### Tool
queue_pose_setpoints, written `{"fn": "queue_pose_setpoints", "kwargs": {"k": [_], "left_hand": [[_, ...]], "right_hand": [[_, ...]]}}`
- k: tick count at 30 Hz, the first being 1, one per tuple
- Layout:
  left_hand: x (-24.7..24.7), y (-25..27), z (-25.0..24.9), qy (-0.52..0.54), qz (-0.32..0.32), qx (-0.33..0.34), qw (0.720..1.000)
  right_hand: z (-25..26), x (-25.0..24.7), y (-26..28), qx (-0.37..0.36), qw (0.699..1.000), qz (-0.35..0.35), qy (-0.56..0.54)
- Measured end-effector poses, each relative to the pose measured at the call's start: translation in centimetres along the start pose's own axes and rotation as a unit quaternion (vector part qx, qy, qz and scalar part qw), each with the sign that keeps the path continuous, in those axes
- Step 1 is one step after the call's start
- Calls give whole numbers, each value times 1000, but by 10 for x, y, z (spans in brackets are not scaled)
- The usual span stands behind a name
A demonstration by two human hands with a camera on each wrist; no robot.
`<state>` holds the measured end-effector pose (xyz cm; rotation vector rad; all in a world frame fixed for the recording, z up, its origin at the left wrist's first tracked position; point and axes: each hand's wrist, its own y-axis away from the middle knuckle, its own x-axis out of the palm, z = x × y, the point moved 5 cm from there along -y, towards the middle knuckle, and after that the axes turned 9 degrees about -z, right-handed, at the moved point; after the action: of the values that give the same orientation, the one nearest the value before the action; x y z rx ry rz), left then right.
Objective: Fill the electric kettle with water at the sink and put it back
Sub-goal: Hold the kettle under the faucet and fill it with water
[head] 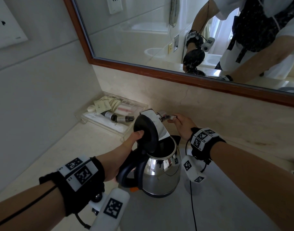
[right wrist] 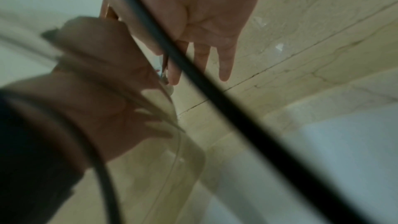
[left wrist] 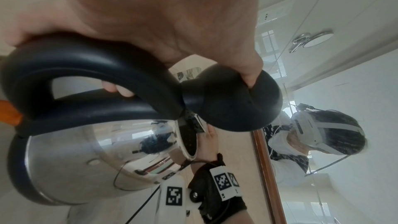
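Observation:
A steel electric kettle [head: 163, 174] hangs over the sink basin [head: 159, 214], its mouth right under the chrome faucet spout [head: 153, 120]. My left hand [head: 124, 157] grips the black handle [left wrist: 96, 67], and its thumb holds the black lid [head: 146, 132] tipped up and open. My right hand [head: 181, 125] reaches past the kettle to the faucet lever [head: 168, 116] and pinches its end between thumb and fingers; the ring and little fingers [right wrist: 224, 60] stay straight. No running water shows. The left wrist view shows the kettle body [left wrist: 86, 151] and lid [left wrist: 232, 101] close up.
A clear tray [head: 86, 114] of toiletries stands in the counter's back left corner. A wood-framed mirror [head: 176, 30] runs along the stone backsplash behind the faucet. Pale countertop [head: 59, 155] lies left of the basin. A black cable [head: 192, 197] dangles from my right wrist.

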<state>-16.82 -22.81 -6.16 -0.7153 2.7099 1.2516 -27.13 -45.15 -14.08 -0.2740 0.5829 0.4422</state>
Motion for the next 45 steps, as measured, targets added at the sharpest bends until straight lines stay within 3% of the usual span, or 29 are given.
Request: {"fn": "queue_pose_setpoints", "kwargs": {"k": [24,34,38,41,45], "left_hand": [[0,-1,1,7,2,5,1000],[8,-7,2,-2,-4,1,1000],[15,-11,4,-4,1,-1,1000],[16,-17,6,6,-7,0,1000],[18,-21,12,0,-5,-15,1000]], "right_hand": [[5,-3,1,25,999,3,-21],[17,-2,8,28,998,48,34],[11,2,17,61,996,50,-52],[10,6,24,162,971,61,-166],[5,0,34,230,935,19,-270]]}}
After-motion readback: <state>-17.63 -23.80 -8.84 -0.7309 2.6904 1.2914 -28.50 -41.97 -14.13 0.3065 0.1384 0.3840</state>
